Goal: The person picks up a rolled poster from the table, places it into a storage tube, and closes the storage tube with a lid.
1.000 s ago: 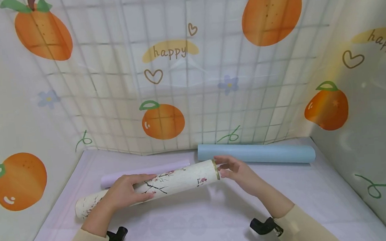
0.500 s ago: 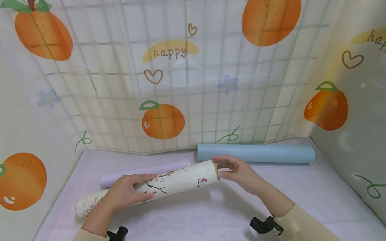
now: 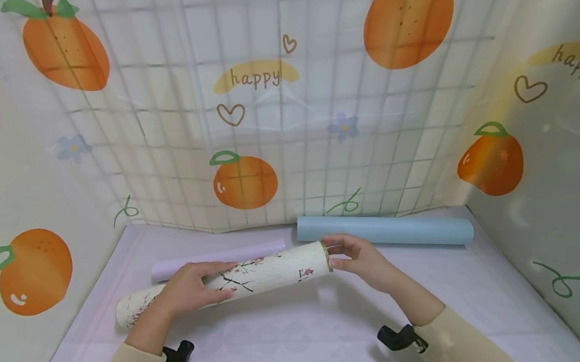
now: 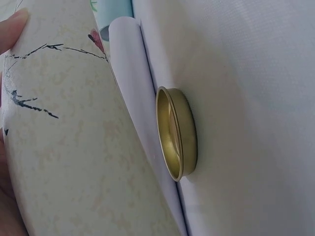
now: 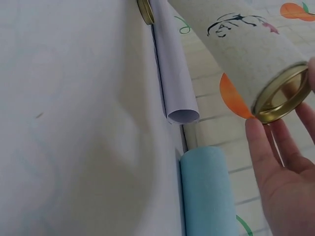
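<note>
A white cardboard tube [image 3: 272, 273] printed with dark branches and pink blossoms lies across my hands, its right end raised. My left hand [image 3: 187, 290] grips it around the middle from above. At the right end, my right hand [image 3: 363, 264] holds the gold metal cap [image 5: 283, 96] by its rim, thumb on one side and fingers on the other. That cap sits on the tube's end. A second gold cap [image 4: 186, 132] stands on its edge on the table in the left wrist view, hidden behind the tube and left hand in the head view.
Behind the tube lies a pale purple paper roll [image 3: 254, 249], with an open end in the right wrist view. A light blue roll [image 3: 384, 230] lies at the back right. Patterned curtains [image 3: 293, 163] enclose the white-covered table [image 3: 285, 344].
My right thumb and fingers have come in against the gold cap's rim. The tube has shifted very slightly to the right; my left hand keeps its grip.
</note>
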`<state>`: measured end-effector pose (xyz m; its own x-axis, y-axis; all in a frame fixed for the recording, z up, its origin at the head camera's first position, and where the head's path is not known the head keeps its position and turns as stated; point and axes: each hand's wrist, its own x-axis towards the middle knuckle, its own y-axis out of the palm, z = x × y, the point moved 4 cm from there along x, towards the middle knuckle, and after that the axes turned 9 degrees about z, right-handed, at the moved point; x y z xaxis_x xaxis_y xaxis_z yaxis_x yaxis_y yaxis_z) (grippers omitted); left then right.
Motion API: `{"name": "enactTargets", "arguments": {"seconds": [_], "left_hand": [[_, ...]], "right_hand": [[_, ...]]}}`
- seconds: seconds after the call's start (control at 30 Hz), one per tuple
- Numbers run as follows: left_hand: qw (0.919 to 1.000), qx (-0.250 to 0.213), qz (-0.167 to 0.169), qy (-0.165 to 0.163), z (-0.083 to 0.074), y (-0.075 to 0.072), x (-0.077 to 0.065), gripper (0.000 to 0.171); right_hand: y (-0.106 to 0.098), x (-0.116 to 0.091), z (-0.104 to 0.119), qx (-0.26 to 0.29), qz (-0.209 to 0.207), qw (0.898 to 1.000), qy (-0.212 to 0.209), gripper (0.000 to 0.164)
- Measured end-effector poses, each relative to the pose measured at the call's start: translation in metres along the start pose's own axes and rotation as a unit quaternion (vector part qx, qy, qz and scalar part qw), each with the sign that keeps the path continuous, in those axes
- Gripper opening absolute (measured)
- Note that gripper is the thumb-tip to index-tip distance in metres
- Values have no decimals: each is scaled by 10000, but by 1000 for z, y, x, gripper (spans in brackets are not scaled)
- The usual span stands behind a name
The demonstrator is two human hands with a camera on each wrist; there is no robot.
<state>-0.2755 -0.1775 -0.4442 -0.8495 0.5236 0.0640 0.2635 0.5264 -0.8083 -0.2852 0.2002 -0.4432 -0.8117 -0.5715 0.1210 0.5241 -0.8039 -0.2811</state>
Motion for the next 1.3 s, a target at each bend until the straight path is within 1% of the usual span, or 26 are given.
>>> {"name": "enactTargets", "arguments": {"seconds": [0.17, 0.37, 0.6, 0.77, 1.0, 1.3], "left_hand": [[10000, 7, -9, -20, -1, 0, 0, 58], [10000, 40, -30, -54, 1, 0, 0, 59], [9999, 82, -100, -45, 1, -1, -1, 59], [9999, -19, -119, -58, 2, -1, -1, 58], [9998, -119, -93, -152, 2, 0, -3, 58], [9995, -243, -185, -114, -1, -1, -3, 58]], "right_hand": [[0, 0, 1, 96, 10, 9999, 111, 56], [1, 3, 1, 226, -92, 9994, 261, 58], [2, 4, 0, 617, -101, 9979, 188, 58], [3, 4, -2, 861, -178, 9959, 196, 58], [7, 6, -3, 925, -185, 9954, 186, 59], [7, 5, -1, 981, -204, 9946, 251, 62]]}}
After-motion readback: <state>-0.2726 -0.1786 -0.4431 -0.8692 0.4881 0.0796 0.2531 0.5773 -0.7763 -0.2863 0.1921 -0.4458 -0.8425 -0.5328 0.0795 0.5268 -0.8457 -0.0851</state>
